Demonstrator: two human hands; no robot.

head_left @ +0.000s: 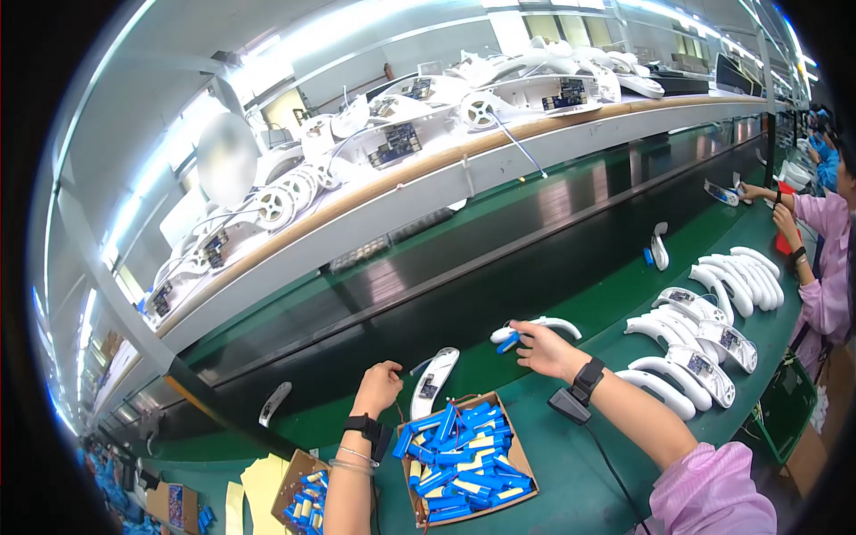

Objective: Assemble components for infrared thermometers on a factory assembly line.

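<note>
Fingers of left hand bent, can't tell if they pinch anything; right hand part-spread, grip unclear. Dark conveyor runs behind green worktop. Carton of blue cells sits on worktop. Open white shell just right of left hand, second white shell just beyond right hand. Single blue cell at right hand's fingers, beside second white shell.

Batteries lie in a box on the table, left of the casings
</note>
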